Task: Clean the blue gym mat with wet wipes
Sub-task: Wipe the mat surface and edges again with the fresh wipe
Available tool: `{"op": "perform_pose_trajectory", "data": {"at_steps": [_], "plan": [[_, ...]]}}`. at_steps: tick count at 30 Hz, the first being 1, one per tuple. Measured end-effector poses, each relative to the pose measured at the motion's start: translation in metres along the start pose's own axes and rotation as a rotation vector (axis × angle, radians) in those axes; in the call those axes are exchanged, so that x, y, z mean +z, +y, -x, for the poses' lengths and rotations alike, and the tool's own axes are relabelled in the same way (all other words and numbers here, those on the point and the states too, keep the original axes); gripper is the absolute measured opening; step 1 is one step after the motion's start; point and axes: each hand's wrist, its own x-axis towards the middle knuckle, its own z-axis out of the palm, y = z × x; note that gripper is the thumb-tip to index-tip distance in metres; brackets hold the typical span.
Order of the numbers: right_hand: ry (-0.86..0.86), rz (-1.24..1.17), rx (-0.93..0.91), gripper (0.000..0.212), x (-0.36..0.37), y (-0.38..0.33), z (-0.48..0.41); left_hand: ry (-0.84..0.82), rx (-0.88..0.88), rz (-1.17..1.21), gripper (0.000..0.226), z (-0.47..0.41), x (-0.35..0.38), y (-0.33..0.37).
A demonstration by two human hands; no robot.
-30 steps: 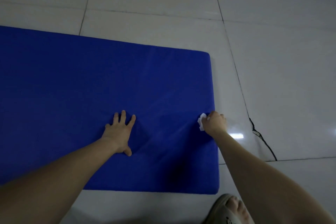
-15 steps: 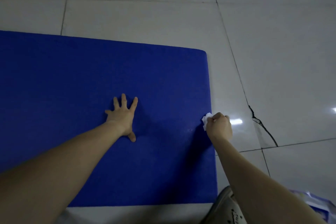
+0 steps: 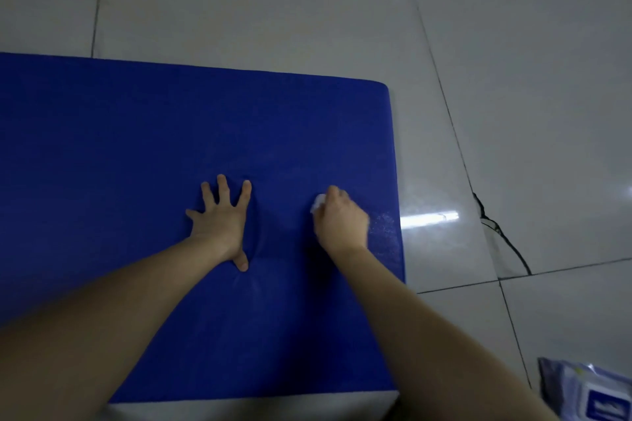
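Observation:
The blue gym mat point(image 3: 136, 154) lies on the tiled floor and fills the left and middle of the head view. My left hand point(image 3: 222, 219) presses flat on it with fingers spread, denting the surface. My right hand point(image 3: 340, 219) is to its right, inside the mat's right edge, fingers curled round a small white wet wipe point(image 3: 317, 204) held against the mat. Only a bit of the wipe shows at the hand's left side. A faint damp sheen point(image 3: 384, 225) lies between my right hand and the mat's right edge.
Glossy grey floor tiles point(image 3: 513, 113) surround the mat. A dark crack point(image 3: 502, 232) runs across a tile to the right. A pack of wet wipes point(image 3: 591, 393) lies at the bottom right corner.
My right hand slid the wipe left from the mat's right edge onto its surface. My left hand stayed pressed on the mat. The pack of wipes came further into view.

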Motion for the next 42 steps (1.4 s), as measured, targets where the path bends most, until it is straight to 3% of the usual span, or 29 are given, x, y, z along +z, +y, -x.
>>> {"op": "perform_pose_trajectory", "data": {"at_steps": [5, 9, 13, 17, 21, 29, 34, 38, 42], "plan": [[0.038, -0.05, 0.307, 0.019, -0.036, 0.097, -0.01, 0.019, 0.009, 0.016, 0.174, 0.0, 0.0, 0.0], [0.049, -0.109, 0.357, 0.016, -0.036, 0.093, -0.016, 0.036, 0.012, 0.029, 0.174, 0.0, 0.002, -0.004], [0.054, -0.116, 0.248, 0.016, -0.015, 0.033, -0.022, 0.025, 0.0, 0.015, 0.173, 0.001, 0.002, -0.004], [-0.087, -0.177, 0.046, 0.019, 0.008, -0.033, -0.025, 0.006, -0.01, -0.028, 0.172, -0.002, 0.001, 0.001], [-0.177, -0.153, -0.101, 0.017, 0.009, -0.047, -0.033, 0.006, -0.013, -0.046, 0.171, -0.001, 0.001, 0.001], [0.033, -0.12, 0.244, 0.015, -0.042, 0.085, -0.049, 0.007, -0.003, -0.015, 0.174, 0.0, 0.0, 0.001], [0.111, -0.175, 0.376, 0.016, -0.039, 0.098, -0.047, 0.004, -0.012, -0.01, 0.174, -0.002, 0.001, 0.001], [0.103, -0.176, 0.271, 0.019, -0.022, 0.04, -0.055, 0.007, -0.018, -0.025, 0.174, -0.002, 0.002, 0.001], [-0.08, -0.173, -0.063, 0.023, 0.003, -0.038, -0.054, 0.002, -0.015, -0.051, 0.173, -0.003, 0.002, 0.001]]}}
